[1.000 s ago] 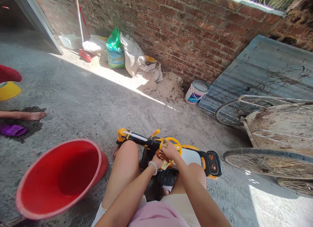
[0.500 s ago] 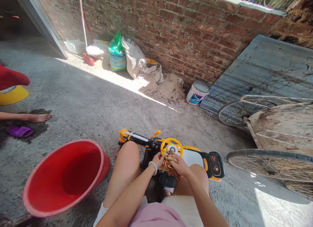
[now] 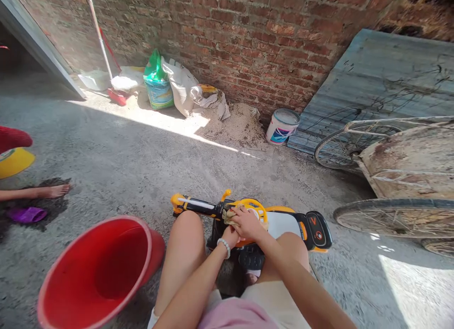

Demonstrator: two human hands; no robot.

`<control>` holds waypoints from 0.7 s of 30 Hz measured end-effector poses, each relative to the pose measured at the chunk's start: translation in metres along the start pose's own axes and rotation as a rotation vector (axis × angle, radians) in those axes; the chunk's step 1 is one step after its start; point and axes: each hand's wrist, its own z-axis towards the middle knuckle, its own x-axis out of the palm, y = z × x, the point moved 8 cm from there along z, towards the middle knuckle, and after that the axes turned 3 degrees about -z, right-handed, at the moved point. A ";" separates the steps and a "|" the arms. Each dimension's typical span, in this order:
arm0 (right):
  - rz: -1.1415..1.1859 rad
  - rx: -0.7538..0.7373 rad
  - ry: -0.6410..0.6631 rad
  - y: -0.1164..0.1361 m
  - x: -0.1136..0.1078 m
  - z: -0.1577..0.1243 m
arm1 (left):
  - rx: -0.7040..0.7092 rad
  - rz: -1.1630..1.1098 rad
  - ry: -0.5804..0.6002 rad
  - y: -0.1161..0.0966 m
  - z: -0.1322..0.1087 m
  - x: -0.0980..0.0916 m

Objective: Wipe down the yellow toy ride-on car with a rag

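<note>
A ride-on toy car [image 3: 283,224] in yellow, black and white stands crosswise in front of my knees. My right hand [image 3: 247,221] presses a crumpled, tan patterned cloth [image 3: 230,214] onto the toy, just left of its yellow steering wheel [image 3: 262,210]. Right below it is my left hand [image 3: 231,236], with a beaded bracelet at the wrist. Its fingers are curled and partly covered by the right hand, so what they grip is hidden. Most of the cloth lies under my right fingers.
A large red tub [image 3: 95,272] stands at my left. Beyond it are a person's bare foot [image 3: 58,191] and a purple slipper [image 3: 27,214]. Sacks [image 3: 180,85] and a paint bucket [image 3: 283,126] line the brick wall. A wheeled cart [image 3: 418,168] is at right.
The cloth, bunched in both hands before the steering wheel, is now left of it against the toy. My right hand has moved left over my left hand. The view has shifted slightly.
</note>
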 end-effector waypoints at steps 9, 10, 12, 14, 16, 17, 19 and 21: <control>-0.065 0.337 -0.028 -0.051 -0.021 0.047 | -0.090 0.166 -0.065 0.007 0.001 -0.010; -0.042 0.458 -0.040 -0.071 -0.025 0.044 | -0.085 0.158 -0.059 0.007 0.001 -0.009; 0.011 0.662 -0.040 -0.104 -0.029 0.033 | -0.081 0.147 -0.055 0.006 0.001 -0.009; 0.045 0.728 -0.048 -0.114 -0.030 0.024 | -0.088 0.141 -0.066 0.004 0.000 -0.009; 0.042 0.664 -0.079 -0.099 -0.030 0.022 | -0.093 0.119 -0.059 0.002 -0.001 -0.009; 0.036 0.611 -0.089 -0.085 -0.028 0.023 | -0.090 0.097 -0.051 0.001 -0.001 -0.009; 0.046 0.484 -0.076 -0.052 -0.019 0.024 | -0.082 0.024 -0.039 -0.001 -0.003 -0.009; 0.088 0.387 -0.046 -0.023 -0.007 0.020 | -0.077 -0.095 -0.021 -0.003 -0.005 -0.010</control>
